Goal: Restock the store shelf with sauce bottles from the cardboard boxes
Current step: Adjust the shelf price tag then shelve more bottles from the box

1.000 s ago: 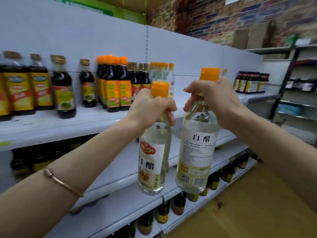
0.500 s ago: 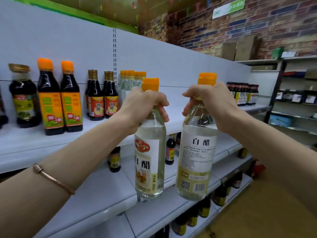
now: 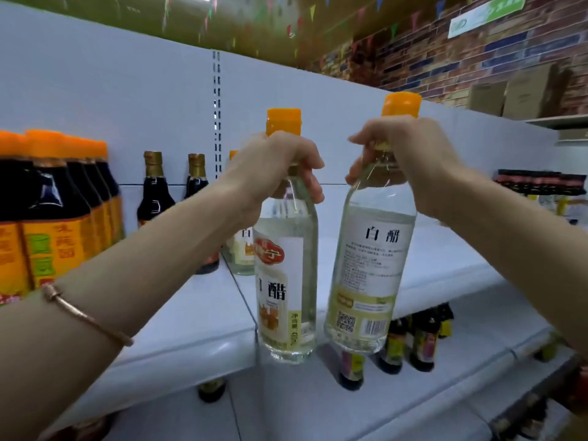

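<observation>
My left hand (image 3: 270, 167) grips the neck of a clear vinegar bottle (image 3: 286, 281) with an orange cap, its front label facing me. My right hand (image 3: 410, 157) grips the neck of a second clear vinegar bottle (image 3: 369, 268), back label and barcode toward me. Both bottles hang upright in the air in front of the white top shelf (image 3: 203, 316), their bases near its front edge. More clear vinegar bottles (image 3: 240, 253) stand on that shelf behind my left hand, mostly hidden.
Dark sauce bottles with orange caps (image 3: 60, 224) fill the shelf's left part, and two gold-capped dark bottles (image 3: 154, 189) stand beside them. Small dark bottles (image 3: 423, 342) sit on lower shelves. Cardboard boxes (image 3: 515, 93) rest on a far shelf by the brick wall.
Both bottles have come closer to the top shelf and slightly higher. The view has shifted right along the shelf, so the dark bottles now sit further left.
</observation>
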{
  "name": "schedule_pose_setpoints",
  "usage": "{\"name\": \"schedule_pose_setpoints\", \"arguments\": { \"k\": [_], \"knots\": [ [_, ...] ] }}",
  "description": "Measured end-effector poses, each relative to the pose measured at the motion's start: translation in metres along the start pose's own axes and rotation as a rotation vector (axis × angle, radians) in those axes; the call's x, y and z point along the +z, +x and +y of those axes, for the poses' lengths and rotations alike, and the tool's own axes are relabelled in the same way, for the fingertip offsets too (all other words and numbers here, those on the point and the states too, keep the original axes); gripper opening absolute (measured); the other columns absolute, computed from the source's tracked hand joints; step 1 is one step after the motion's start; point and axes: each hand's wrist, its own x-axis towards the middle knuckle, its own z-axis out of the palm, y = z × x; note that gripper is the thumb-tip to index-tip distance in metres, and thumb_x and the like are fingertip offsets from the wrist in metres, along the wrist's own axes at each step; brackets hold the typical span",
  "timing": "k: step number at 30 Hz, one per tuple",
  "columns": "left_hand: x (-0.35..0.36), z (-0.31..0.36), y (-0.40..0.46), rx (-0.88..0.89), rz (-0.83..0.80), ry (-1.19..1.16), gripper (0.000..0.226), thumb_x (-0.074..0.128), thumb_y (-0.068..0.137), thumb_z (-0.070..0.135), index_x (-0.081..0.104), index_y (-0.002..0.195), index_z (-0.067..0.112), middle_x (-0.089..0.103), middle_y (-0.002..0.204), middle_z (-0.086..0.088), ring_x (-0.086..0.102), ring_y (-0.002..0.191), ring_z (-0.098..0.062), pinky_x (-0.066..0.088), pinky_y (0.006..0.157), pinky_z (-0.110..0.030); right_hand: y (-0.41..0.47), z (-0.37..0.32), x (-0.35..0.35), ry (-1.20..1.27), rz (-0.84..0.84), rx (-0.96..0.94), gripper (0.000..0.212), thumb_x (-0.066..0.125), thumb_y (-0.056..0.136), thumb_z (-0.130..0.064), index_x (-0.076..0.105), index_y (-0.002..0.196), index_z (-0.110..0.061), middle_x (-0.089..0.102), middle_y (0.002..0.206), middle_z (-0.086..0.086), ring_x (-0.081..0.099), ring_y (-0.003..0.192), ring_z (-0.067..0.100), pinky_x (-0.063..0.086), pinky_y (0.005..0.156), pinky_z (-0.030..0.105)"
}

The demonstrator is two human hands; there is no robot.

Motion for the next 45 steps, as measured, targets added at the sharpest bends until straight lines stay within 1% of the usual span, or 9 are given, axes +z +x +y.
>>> {"name": "schedule_pose_setpoints", "arguments": {
  "k": [8,12,17,25,31,34,37,42,45],
  "knots": [
    [-0.016,-0.034,0.071,-0.045,0.185,0.054,0.018,0.057,0.076,0.003,0.052,0.058,0.005,0.059,0.053,-0.009,0.063,0.050,-0.025,0.050,0.048,-0.021,0.102,0.055,0.031,0.141,-0.200,-0.009,0.026,0.067,0.077,-0.013,0.057,0.054,-0.009,0.064,0.054,0.009,0.068,0.064,0.034,0.054,0.085,0.052],
    [-0.016,-0.052,0.100,-0.083,0.302,0.132,0.018,0.058,0.077,0.003,0.053,0.060,0.004,0.059,0.051,-0.008,0.060,0.044,-0.021,0.043,0.041,-0.016,0.141,0.085,0.047,0.183,-0.368,0.002,0.023,0.066,0.079,-0.012,0.057,0.060,-0.004,0.063,0.054,0.011,0.065,0.056,0.026,0.058,0.070,0.040],
    [-0.015,-0.083,0.124,-0.159,0.395,0.199,0.015,0.060,0.077,0.006,0.055,0.063,0.003,0.062,0.049,-0.006,0.060,0.044,-0.021,0.043,0.042,-0.017,0.171,0.126,0.064,0.206,-0.460,0.006,0.025,0.067,0.078,-0.014,0.060,0.055,-0.004,0.066,0.057,0.012,0.065,0.064,0.033,0.055,0.080,0.054],
    [-0.017,-0.114,0.135,-0.187,0.382,0.232,0.015,0.060,0.079,0.008,0.060,0.065,0.002,0.064,0.056,-0.009,0.065,0.063,-0.030,0.054,0.083,-0.052,0.183,0.159,0.072,0.263,-0.440,-0.049,0.028,0.066,0.081,-0.011,0.057,0.056,-0.006,0.062,0.051,0.006,0.063,0.053,0.026,0.050,0.052,0.026],
    [-0.021,-0.119,0.133,-0.126,0.305,0.316,0.015,0.061,0.089,0.019,0.063,0.079,0.007,0.068,0.064,-0.001,0.067,0.074,-0.032,0.054,0.081,-0.048,0.176,0.167,0.078,0.188,-0.393,-0.174,0.024,0.063,0.088,-0.017,0.066,0.070,-0.001,0.070,0.062,0.009,0.067,0.060,0.025,0.054,0.060,0.029],
    [-0.023,-0.131,0.117,-0.079,0.177,0.416,0.016,0.064,0.088,0.032,0.065,0.094,0.017,0.072,0.088,0.006,0.069,0.084,-0.009,0.051,0.076,-0.025,0.163,0.180,0.074,0.195,-0.425,-0.210,0.018,0.064,0.090,-0.018,0.066,0.091,-0.001,0.072,0.074,0.003,0.068,0.067,0.011,0.052,0.061,0.016],
    [-0.022,-0.153,0.091,-0.051,0.152,0.308,0.041,0.072,0.077,0.044,0.056,0.114,0.034,0.069,0.104,0.020,0.064,0.095,0.006,0.049,0.081,-0.016,0.146,0.199,0.072,0.212,-0.433,-0.205,0.024,0.065,0.085,-0.033,0.065,0.101,-0.016,0.074,0.092,-0.002,0.071,0.086,0.011,0.053,0.073,0.021],
    [-0.024,-0.180,0.063,-0.089,0.152,0.116,0.100,0.089,0.061,0.032,0.029,0.141,0.041,0.063,0.120,0.009,0.066,0.105,-0.011,0.055,0.090,-0.040,0.136,0.198,0.058,0.258,-0.562,-0.110,0.049,0.071,0.078,-0.032,0.056,0.124,-0.025,0.070,0.117,0.000,0.067,0.108,0.019,0.053,0.092,0.043],
    [-0.019,-0.188,0.048,-0.124,0.132,0.110,0.104,0.087,0.064,0.017,0.022,0.138,0.051,0.064,0.117,0.013,0.067,0.101,-0.005,0.058,0.081,-0.029,0.124,0.210,0.047,0.296,-0.704,0.019,0.073,0.079,0.069,-0.026,0.045,0.134,-0.026,0.065,0.125,0.008,0.064,0.113,0.030,0.050,0.094,0.055]
  ]
}}
